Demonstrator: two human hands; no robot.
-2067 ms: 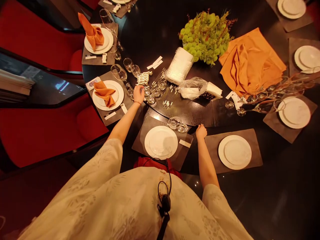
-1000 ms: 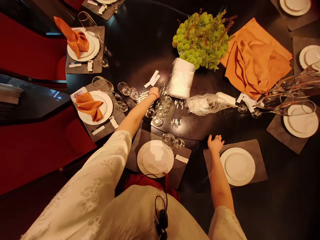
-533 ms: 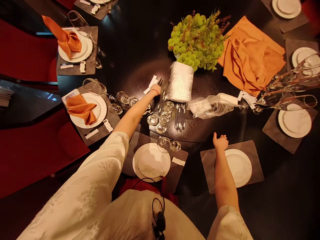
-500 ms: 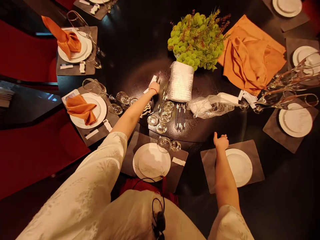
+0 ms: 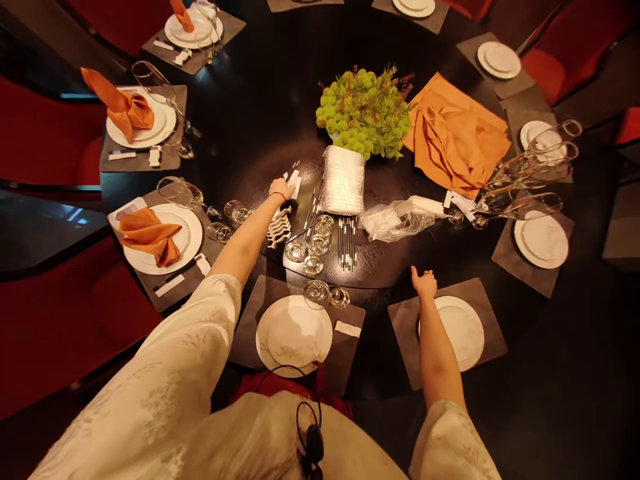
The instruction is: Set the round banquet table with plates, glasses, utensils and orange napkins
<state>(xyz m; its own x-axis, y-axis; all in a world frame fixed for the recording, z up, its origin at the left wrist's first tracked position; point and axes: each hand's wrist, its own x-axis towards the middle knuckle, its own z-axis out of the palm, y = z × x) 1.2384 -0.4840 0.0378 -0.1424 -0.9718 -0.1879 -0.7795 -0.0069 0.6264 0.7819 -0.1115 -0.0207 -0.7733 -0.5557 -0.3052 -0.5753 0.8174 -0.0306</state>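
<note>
My left hand reaches over the raised centre of the table. Its fingers close on dark chopsticks, beside white paper sleeves. Just below that wrist lies a row of white chopstick rests. Two bundles of dark chopsticks, one the upright bundle, lie to the right, with several small glasses near them. My right hand hovers by the placemat and a plate, thumb apart from the fingers, with nothing visible in it.
A plastic-wrapped white stack stands before a green flower arrangement. Orange napkins are piled right of it, near lying stemmed glasses and a crumpled plastic bag. Place settings with folded napkins line the left side.
My left hand has shifted slightly left with the chopsticks, uncovering more of the chopstick rests. My right hand keeps about the same pose. The view has tilted up, showing more of the table's far side.
</note>
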